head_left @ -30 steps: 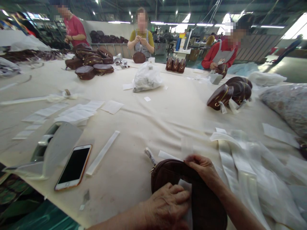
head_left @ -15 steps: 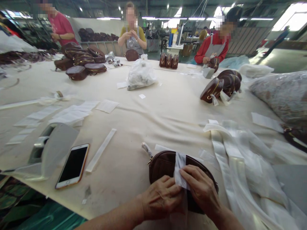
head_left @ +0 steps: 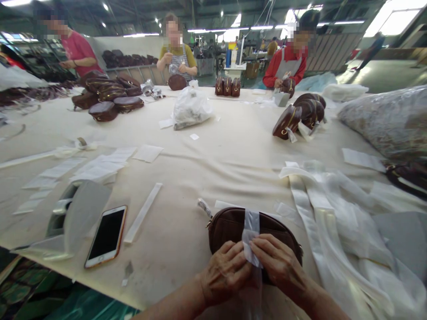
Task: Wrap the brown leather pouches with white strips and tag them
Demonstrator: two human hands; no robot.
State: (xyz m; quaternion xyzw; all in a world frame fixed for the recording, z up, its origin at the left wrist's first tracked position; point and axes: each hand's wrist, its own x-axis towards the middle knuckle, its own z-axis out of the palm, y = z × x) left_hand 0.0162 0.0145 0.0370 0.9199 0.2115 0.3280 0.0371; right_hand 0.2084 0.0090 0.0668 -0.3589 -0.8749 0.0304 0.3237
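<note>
White translucent strip (head_left: 252,221) already crosses the brown pouch (head_left: 230,229), left hand (head_left: 225,271) and right hand (head_left: 278,260) pinching it, its six-o'clock end seemingly loose.

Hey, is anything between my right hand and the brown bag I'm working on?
Yes: a translucent strip over the middle of the brown bag, under the fingertips of your right hand. I see nothing else in the way.

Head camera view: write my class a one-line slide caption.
Left hand and right hand meet at a translucent strip across a brown bag, with a phone lying on the pale table.
</note>
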